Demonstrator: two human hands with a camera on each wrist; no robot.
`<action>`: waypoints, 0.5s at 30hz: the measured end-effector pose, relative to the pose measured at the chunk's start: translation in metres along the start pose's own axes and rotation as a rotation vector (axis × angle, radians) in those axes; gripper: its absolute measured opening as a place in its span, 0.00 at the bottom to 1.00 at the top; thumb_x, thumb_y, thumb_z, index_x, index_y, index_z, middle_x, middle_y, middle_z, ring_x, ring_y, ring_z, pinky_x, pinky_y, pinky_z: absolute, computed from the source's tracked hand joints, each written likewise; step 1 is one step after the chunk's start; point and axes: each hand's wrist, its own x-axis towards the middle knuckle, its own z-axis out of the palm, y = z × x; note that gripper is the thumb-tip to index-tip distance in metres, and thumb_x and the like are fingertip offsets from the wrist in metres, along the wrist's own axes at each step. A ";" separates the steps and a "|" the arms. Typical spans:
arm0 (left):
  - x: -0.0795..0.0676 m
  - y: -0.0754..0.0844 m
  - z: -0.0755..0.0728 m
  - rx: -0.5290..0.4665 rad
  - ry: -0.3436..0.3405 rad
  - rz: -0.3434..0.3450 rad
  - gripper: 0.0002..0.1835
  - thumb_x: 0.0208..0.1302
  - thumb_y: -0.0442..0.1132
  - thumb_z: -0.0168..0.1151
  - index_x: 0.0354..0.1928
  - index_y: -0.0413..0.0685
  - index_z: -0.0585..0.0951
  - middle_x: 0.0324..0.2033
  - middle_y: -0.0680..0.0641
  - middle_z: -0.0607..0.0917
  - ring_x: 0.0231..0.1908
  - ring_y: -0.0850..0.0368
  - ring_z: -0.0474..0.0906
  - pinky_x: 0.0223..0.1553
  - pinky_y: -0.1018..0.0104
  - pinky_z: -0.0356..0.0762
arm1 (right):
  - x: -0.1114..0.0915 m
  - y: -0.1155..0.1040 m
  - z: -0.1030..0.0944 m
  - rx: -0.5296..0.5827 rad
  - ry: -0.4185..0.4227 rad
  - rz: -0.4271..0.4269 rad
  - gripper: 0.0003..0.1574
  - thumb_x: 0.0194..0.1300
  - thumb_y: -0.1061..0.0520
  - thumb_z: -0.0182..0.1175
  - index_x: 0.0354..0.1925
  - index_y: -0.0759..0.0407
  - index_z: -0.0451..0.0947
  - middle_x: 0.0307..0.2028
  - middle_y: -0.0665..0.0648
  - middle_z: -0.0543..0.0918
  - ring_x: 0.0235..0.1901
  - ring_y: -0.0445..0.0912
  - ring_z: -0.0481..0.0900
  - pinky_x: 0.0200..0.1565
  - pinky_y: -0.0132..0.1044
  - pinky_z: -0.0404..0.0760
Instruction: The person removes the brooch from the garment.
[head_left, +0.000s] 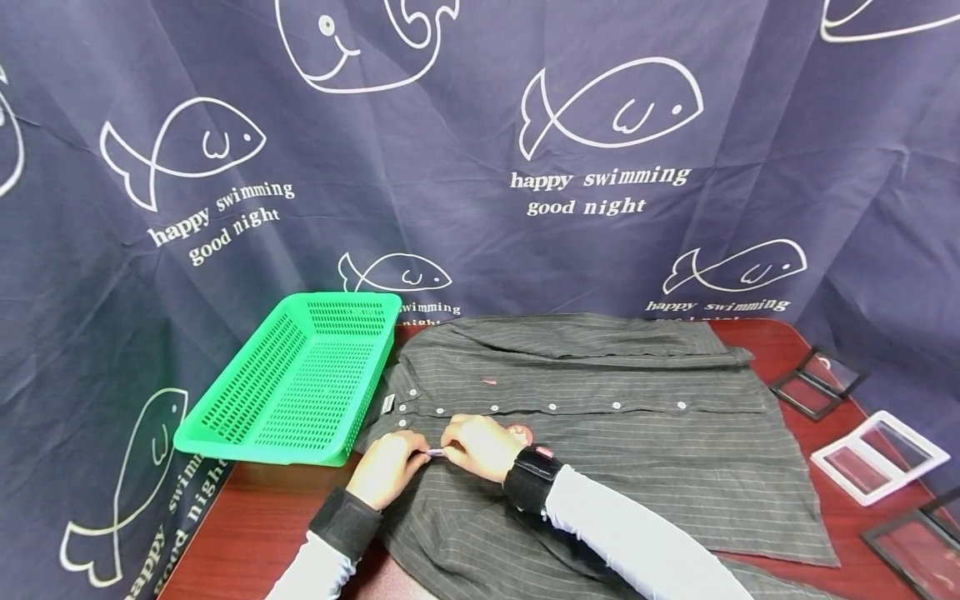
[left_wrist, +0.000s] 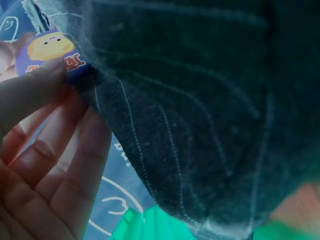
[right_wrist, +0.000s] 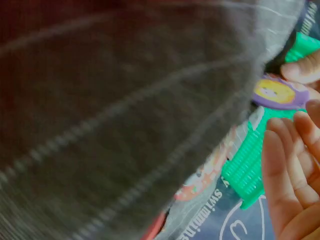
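Note:
A purple round pin badge (head_left: 435, 452) with a yellow cartoon face is held edge-on between both hands, just over the shirt. My left hand (head_left: 388, 471) pinches it, thumb on its printed face in the left wrist view, where the badge (left_wrist: 50, 50) touches the cloth. From the other side my right hand (head_left: 483, 446) grips its edge with the fingertips. Dark striped fabric of the shirt (head_left: 645, 458) blocks much of both wrist views. Buttons run along the shirt's front, and a reddish round badge (head_left: 520, 434) sits on it beside my right hand.
A green plastic basket (head_left: 352, 333) stands to the left, close to my left hand. Along the right table edge lie a white-framed case (head_left: 879, 457) and dark-framed cases (head_left: 817, 383). A fish-print curtain (head_left: 480, 167) hangs behind the red table (head_left: 255, 517).

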 end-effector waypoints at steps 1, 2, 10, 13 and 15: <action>0.000 0.000 0.000 -0.005 -0.001 -0.002 0.07 0.51 0.35 0.73 0.25 0.53 0.82 0.25 0.55 0.83 0.29 0.59 0.82 0.32 0.65 0.78 | 0.001 0.000 -0.002 0.013 -0.004 0.013 0.01 0.58 0.59 0.66 0.30 0.55 0.84 0.29 0.49 0.83 0.28 0.38 0.77 0.32 0.26 0.75; 0.000 0.000 0.000 -0.008 -0.001 -0.003 0.07 0.52 0.36 0.73 0.25 0.53 0.82 0.25 0.55 0.83 0.29 0.59 0.82 0.32 0.65 0.78 | 0.001 0.000 -0.003 0.024 -0.007 0.027 0.01 0.57 0.59 0.67 0.30 0.56 0.84 0.29 0.49 0.82 0.28 0.38 0.77 0.32 0.26 0.74; 0.000 -0.002 0.001 -0.026 0.004 -0.003 0.05 0.55 0.37 0.71 0.27 0.53 0.82 0.25 0.55 0.83 0.30 0.61 0.81 0.32 0.65 0.77 | 0.000 0.000 0.003 0.054 -0.060 0.102 0.04 0.55 0.58 0.69 0.30 0.56 0.82 0.26 0.49 0.82 0.26 0.38 0.77 0.31 0.27 0.74; 0.000 -0.002 0.002 -0.031 0.007 -0.003 0.04 0.55 0.37 0.70 0.27 0.53 0.83 0.26 0.55 0.83 0.30 0.60 0.81 0.33 0.64 0.78 | 0.002 0.001 0.004 0.070 -0.073 0.135 0.04 0.55 0.59 0.69 0.29 0.56 0.82 0.25 0.49 0.82 0.26 0.37 0.76 0.31 0.27 0.73; 0.000 -0.002 0.002 -0.030 0.005 -0.009 0.05 0.55 0.37 0.70 0.27 0.53 0.83 0.26 0.55 0.83 0.30 0.61 0.81 0.33 0.65 0.78 | 0.003 0.002 0.004 0.094 -0.074 0.154 0.03 0.55 0.60 0.69 0.29 0.56 0.83 0.24 0.48 0.83 0.25 0.37 0.75 0.30 0.27 0.72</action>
